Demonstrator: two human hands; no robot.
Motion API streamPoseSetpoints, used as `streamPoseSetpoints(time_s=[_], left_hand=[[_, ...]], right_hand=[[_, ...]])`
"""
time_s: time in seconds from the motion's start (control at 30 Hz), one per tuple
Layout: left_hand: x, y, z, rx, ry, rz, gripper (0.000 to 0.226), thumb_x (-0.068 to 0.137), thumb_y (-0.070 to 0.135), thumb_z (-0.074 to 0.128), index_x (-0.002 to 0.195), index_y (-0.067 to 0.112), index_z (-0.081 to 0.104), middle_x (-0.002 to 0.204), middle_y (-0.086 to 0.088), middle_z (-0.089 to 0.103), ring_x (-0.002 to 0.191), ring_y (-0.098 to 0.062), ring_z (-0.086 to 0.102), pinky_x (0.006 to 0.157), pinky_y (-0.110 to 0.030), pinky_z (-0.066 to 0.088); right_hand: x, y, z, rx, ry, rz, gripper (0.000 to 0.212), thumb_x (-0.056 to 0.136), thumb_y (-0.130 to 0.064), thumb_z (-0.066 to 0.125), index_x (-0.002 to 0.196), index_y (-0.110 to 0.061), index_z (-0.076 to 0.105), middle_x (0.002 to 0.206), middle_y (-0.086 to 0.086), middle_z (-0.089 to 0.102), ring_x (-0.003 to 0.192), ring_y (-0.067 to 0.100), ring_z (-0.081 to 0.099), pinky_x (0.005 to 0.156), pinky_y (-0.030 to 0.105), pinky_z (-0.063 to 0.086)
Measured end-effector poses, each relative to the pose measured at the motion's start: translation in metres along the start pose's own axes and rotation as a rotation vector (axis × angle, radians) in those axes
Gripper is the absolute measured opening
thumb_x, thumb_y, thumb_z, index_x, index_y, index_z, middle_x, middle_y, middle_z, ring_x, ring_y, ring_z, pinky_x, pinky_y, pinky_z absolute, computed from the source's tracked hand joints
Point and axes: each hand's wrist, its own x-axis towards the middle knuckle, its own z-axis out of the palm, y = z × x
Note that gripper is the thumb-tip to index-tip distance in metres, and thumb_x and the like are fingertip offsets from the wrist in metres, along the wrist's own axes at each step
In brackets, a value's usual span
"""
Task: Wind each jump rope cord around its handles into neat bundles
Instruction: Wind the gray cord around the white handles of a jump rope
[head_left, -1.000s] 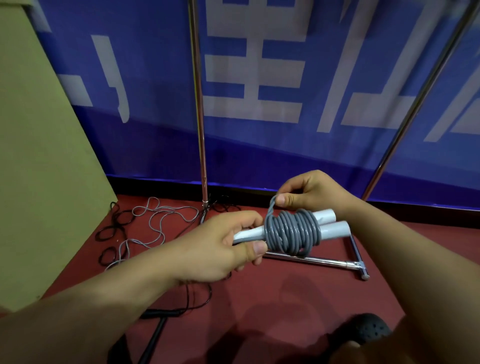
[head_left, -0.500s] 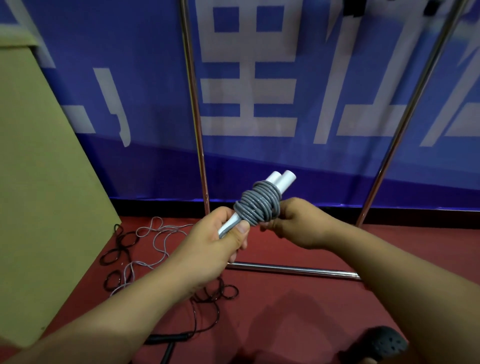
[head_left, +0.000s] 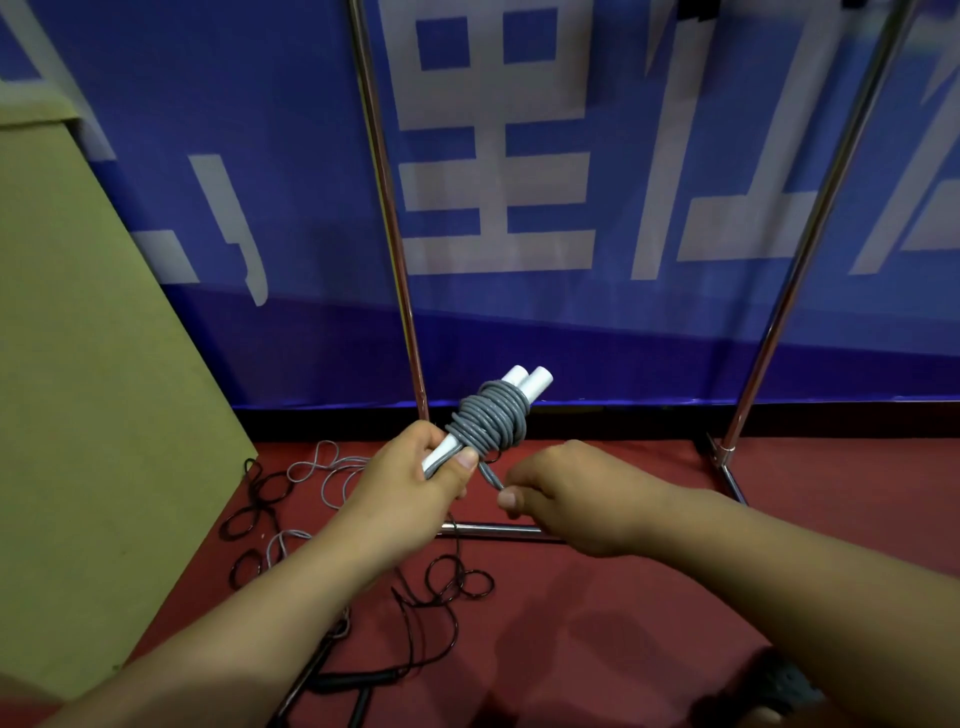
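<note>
Two white jump rope handles (head_left: 531, 383) lie side by side, tilted up and away from me, with a grey cord (head_left: 491, 422) wound round them in a thick bundle. My left hand (head_left: 415, 480) grips the near ends of the handles, thumb on top. My right hand (head_left: 561, 493) pinches the short free end of the grey cord (head_left: 491, 477) just below the bundle. On the red floor lie a loose grey rope (head_left: 324, 470) and a loose black rope (head_left: 452, 582) with black handles (head_left: 358, 680).
A metal rack frame has an upright (head_left: 387, 218) behind the bundle, another upright (head_left: 810, 234) at right and a floor bar (head_left: 493, 530) under my hands. A blue banner (head_left: 675, 322) hangs behind. A green panel (head_left: 93, 389) leans at left. A dark shoe (head_left: 774, 686) shows bottom right.
My right hand has come off the bundle and moved down toward me, drawing the cord's free end out below the wraps. The left hand holds the handles as before.
</note>
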Motion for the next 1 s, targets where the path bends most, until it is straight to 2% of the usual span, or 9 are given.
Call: streamPoseSetpoints(time_s=[0.13, 0.27, 0.33, 0.43, 0.53, 0.63, 0.77, 0.87, 1.0], left_hand=[[0.002, -0.001, 0.004, 0.088, 0.013, -0.035, 0.016, 0.095, 0.036, 0.061, 0.087, 0.023, 0.058, 0.072, 0.008, 0.067, 0.057, 0.000, 0.051, 0.055, -0.018, 0.040], [0.005, -0.002, 0.006, 0.107, 0.016, -0.076, 0.019, 0.095, 0.037, 0.062, 0.088, 0.020, 0.060, 0.076, 0.006, 0.069, 0.065, -0.007, 0.055, 0.059, -0.023, 0.040], [0.005, -0.002, 0.007, 0.108, 0.015, -0.088, 0.019, 0.095, 0.037, 0.062, 0.088, 0.019, 0.061, 0.075, 0.006, 0.068, 0.063, -0.007, 0.054, 0.058, -0.021, 0.041], [0.006, -0.002, 0.007, 0.113, 0.033, -0.106, 0.022, 0.095, 0.036, 0.062, 0.087, 0.016, 0.061, 0.070, 0.006, 0.063, 0.058, -0.008, 0.051, 0.046, -0.011, 0.037], [0.008, -0.003, 0.004, 0.101, 0.054, -0.146, 0.024, 0.094, 0.036, 0.064, 0.088, 0.012, 0.064, 0.072, 0.002, 0.064, 0.058, -0.011, 0.051, 0.039, -0.010, 0.036], [0.008, -0.004, 0.002, 0.111, 0.058, -0.181, 0.023, 0.091, 0.035, 0.068, 0.085, 0.013, 0.065, 0.074, 0.001, 0.065, 0.062, -0.012, 0.054, 0.037, -0.009, 0.035], [0.009, -0.005, 0.001, 0.128, 0.056, -0.211, 0.023, 0.086, 0.031, 0.075, 0.086, 0.010, 0.066, 0.073, 0.001, 0.063, 0.061, -0.011, 0.052, 0.038, -0.011, 0.036], [0.010, -0.008, 0.001, 0.133, 0.051, -0.212, 0.024, 0.082, 0.030, 0.080, 0.085, 0.012, 0.065, 0.074, -0.001, 0.064, 0.061, -0.011, 0.052, 0.046, -0.016, 0.038], [0.009, -0.010, 0.001, 0.225, -0.006, -0.153, 0.021, 0.081, 0.030, 0.079, 0.080, 0.018, 0.063, 0.069, 0.002, 0.063, 0.055, -0.011, 0.051, 0.041, -0.012, 0.035]], right_hand=[[-0.003, -0.006, 0.005, -0.115, -0.028, 0.009, 0.038, 0.102, -0.041, 0.041, 0.071, -0.021, 0.049, 0.068, -0.004, 0.049, 0.069, 0.022, 0.048, 0.065, 0.035, 0.037], [-0.004, -0.011, 0.010, -0.182, -0.041, 0.003, 0.039, 0.103, -0.041, 0.039, 0.068, -0.025, 0.035, 0.068, -0.005, 0.042, 0.070, 0.024, 0.044, 0.065, 0.034, 0.034], [-0.006, -0.012, 0.010, -0.185, -0.034, -0.012, 0.035, 0.103, -0.040, 0.039, 0.072, -0.025, 0.037, 0.071, -0.003, 0.043, 0.071, 0.025, 0.044, 0.065, 0.034, 0.036], [-0.008, -0.010, 0.012, -0.172, -0.018, -0.032, 0.024, 0.103, -0.033, 0.038, 0.084, -0.022, 0.043, 0.076, 0.000, 0.049, 0.072, 0.028, 0.048, 0.064, 0.037, 0.039], [-0.009, -0.010, 0.015, -0.164, 0.019, -0.040, 0.011, 0.101, -0.028, 0.038, 0.095, -0.021, 0.045, 0.092, 0.005, 0.062, 0.079, 0.031, 0.057, 0.069, 0.043, 0.049], [-0.009, -0.011, 0.015, -0.171, 0.047, -0.031, 0.010, 0.100, -0.026, 0.039, 0.092, -0.024, 0.044, 0.094, 0.004, 0.062, 0.078, 0.030, 0.055, 0.066, 0.042, 0.048], [-0.009, -0.011, 0.010, -0.202, 0.099, -0.035, 0.012, 0.097, -0.026, 0.041, 0.096, -0.022, 0.053, 0.096, 0.004, 0.064, 0.084, 0.031, 0.060, 0.070, 0.045, 0.051], [-0.012, -0.012, 0.008, -0.196, 0.104, -0.035, 0.011, 0.094, -0.024, 0.042, 0.089, -0.022, 0.051, 0.093, 0.004, 0.063, 0.080, 0.030, 0.059, 0.067, 0.043, 0.051], [-0.013, -0.012, 0.006, -0.205, 0.108, -0.080, 0.017, 0.094, -0.024, 0.044, 0.078, -0.028, 0.044, 0.092, 0.001, 0.061, 0.082, 0.027, 0.057, 0.065, 0.037, 0.044]])
